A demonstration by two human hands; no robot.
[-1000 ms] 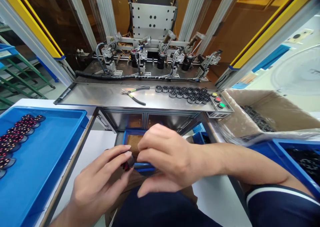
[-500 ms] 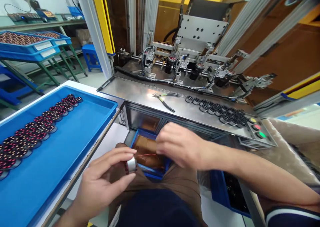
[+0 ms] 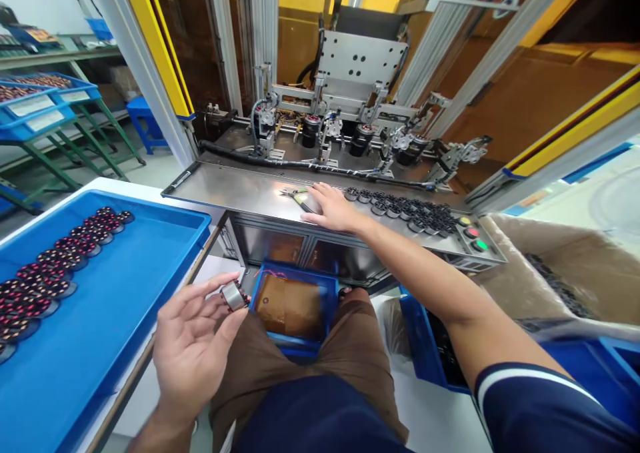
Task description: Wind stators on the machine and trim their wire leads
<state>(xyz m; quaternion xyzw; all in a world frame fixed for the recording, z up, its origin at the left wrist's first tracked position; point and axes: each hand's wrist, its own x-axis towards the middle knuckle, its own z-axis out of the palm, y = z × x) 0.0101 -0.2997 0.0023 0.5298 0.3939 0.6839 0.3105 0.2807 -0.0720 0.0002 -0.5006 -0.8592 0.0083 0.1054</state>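
Note:
Between the thumb and fingers of my left hand (image 3: 187, 346) is a small motor stator (image 3: 233, 296) with a silver ring and dark ends. It is held above my left thigh, beside the blue tray. My right hand (image 3: 331, 206) reaches forward to the metal bench, fingers stretched out over the handles of a pair of wire cutters (image 3: 301, 201). The cutters' jaws point left, and part of the handles is hidden under the hand. To the right of that hand, several black unwound stators (image 3: 400, 208) stand in rows on the bench.
A blue tray (image 3: 135, 280) at the left carries rows of wound stators (image 3: 65, 260). Behind the bench (image 3: 220, 186) stands a winding machine (image 3: 357, 106). Push buttons (image 3: 471, 233) sit at the bench's right end. Between my legs is a blue bin (image 3: 330, 300) with a brown packet and red wire scraps.
My right hand has moved from near the stator, where a red wire stretched between the hands, up to the cutters. The wire no longer stretches there. My left hand is lower and turned palm-up.

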